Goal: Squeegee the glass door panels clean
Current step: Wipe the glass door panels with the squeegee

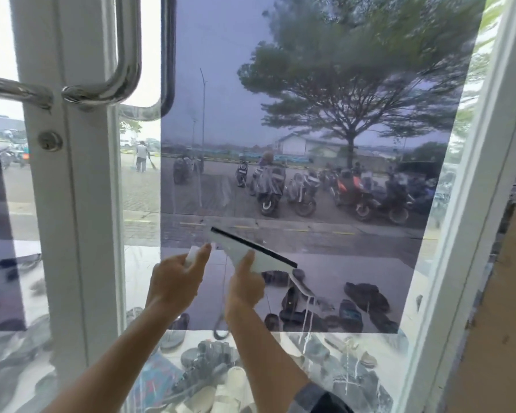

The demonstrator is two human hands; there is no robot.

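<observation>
The white squeegee (pixel 251 248), its black blade slanting down to the right, is being held at the lower part of the tinted glass door panel (pixel 310 114). The right hand (pixel 245 289) is gripping its handle, fingers curled round it. The left hand (pixel 173 281) is pinching a small white piece (pixel 195 254) just beside the blade's left end. A chrome pull handle (pixel 125 70) is sitting on the white frame (pixel 69 204).

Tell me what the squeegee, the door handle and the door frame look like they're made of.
The squeegee: white body, probably matte plastic; the black edge strip looks like rubber. The door handle: polished metal, likely stainless or chrome, given mirror-like reflections. The door frame: smooth white, painted or coated, possibly aluminium or uPVC; the look leaves it open.
</observation>
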